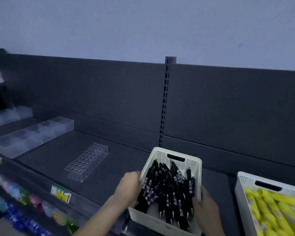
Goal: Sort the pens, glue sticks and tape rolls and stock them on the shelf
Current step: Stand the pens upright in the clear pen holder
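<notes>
A white perforated basket [177, 155] full of black pens [169, 189] sits at the front of the dark shelf [123, 167]. My left hand [129, 186] grips the basket's left rim. My right hand [205, 204] grips its right rim, fingers curled inside over the pens. A clear acrylic pen holder [87, 161] with several round holes lies on the shelf to the left of the basket. At the right edge a second white basket [242, 183] holds yellow glue sticks [272, 208].
Clear divided trays [32, 133] stand on stepped tiers at the back left. A yellow price tag [61, 194] hangs on the shelf's front edge. Below it, a lower shelf holds blurred colourful items [36, 201]. A slotted upright [165, 103] splits the dark back panel.
</notes>
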The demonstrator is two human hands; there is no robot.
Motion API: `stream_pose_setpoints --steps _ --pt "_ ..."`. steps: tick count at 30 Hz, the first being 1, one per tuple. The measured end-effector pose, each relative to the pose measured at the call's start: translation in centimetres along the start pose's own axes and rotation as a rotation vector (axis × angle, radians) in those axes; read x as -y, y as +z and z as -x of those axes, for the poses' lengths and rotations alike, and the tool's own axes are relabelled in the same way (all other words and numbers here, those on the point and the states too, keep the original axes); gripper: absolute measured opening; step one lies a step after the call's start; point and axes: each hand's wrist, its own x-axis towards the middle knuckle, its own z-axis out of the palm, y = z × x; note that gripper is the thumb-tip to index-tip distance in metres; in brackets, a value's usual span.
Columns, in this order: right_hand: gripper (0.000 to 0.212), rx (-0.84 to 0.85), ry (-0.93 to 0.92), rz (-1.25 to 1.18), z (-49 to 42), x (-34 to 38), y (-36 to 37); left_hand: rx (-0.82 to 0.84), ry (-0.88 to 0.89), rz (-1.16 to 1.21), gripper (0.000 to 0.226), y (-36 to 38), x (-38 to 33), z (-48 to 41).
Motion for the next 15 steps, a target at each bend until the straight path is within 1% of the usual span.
stream_pose_setpoints --steps 2,4,5,8,11,13,15 --pt "0.041 -0.009 -0.005 -0.012 -0.8 0.8 0.7 0.006 -0.020 0.004 0.018 -0.2 1.1 -0.9" --pt "0.045 -0.017 -0.050 -0.023 -1.5 2.1 1.9 -0.008 -0.038 0.005 0.023 -1.0 2.8 -2.0" --pt "0.046 -0.013 -0.063 -0.042 -1.8 2.9 2.6 -0.014 -0.044 0.005 0.022 -1.5 3.7 -2.6" --pt "0.043 -0.015 -0.075 -0.090 -2.6 5.0 4.6 -0.010 -0.048 0.031 0.016 -2.8 6.2 -4.2" --pt "0.040 -0.035 -0.053 -0.093 -3.2 6.6 6.1 -0.009 0.023 0.083 0.022 -3.8 8.6 -5.6" --pt "0.040 -0.075 -0.034 -0.054 -3.4 7.6 6.9 -0.061 0.036 0.004 0.027 -5.1 10.6 -6.6" --pt "0.041 -0.116 -0.013 -0.028 -3.3 8.3 7.7 -0.090 -0.034 -0.218 0.036 -6.5 13.3 -7.7"
